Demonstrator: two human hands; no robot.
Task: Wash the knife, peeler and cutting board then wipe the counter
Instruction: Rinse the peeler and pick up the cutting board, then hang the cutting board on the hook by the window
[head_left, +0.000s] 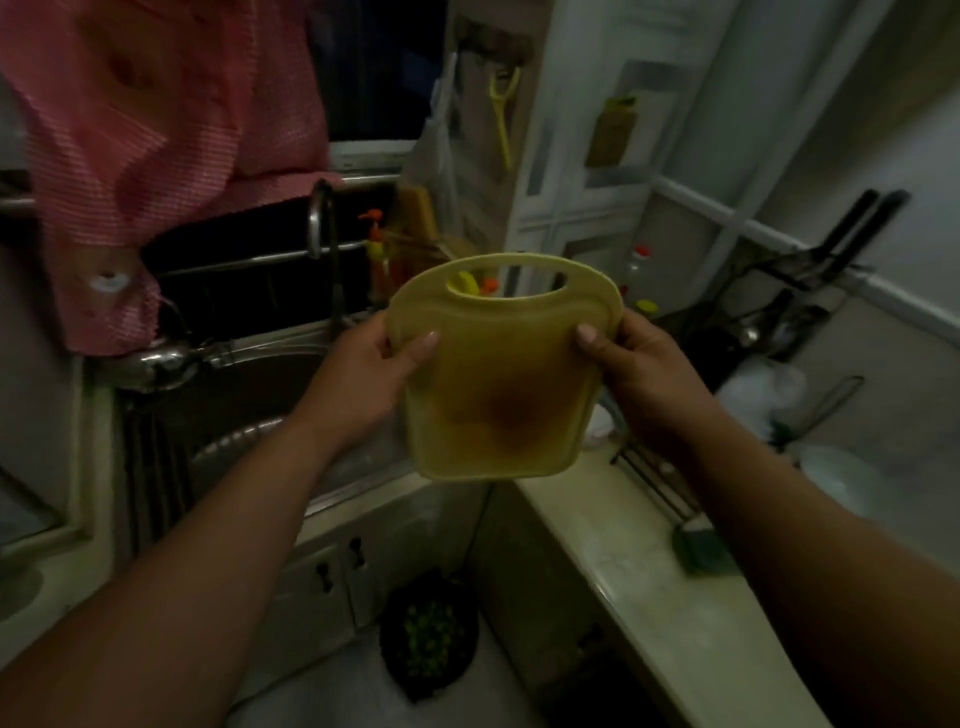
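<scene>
The yellow cutting board (501, 364) is held up in the air, handle hole uppermost, above the corner where the sink (244, 389) meets the worktop (639, 566). The left hand (376, 358) and the right hand (641, 358) grip its side edges, thumbs on the face. A brownish patch, perhaps a stain, marks its middle.

My left hand (374, 358) and right hand (639, 358) are bare, thumbnails (587, 332) trimmed short; both forearms (208, 545) show bare, no sleeve reaching them.
</scene>
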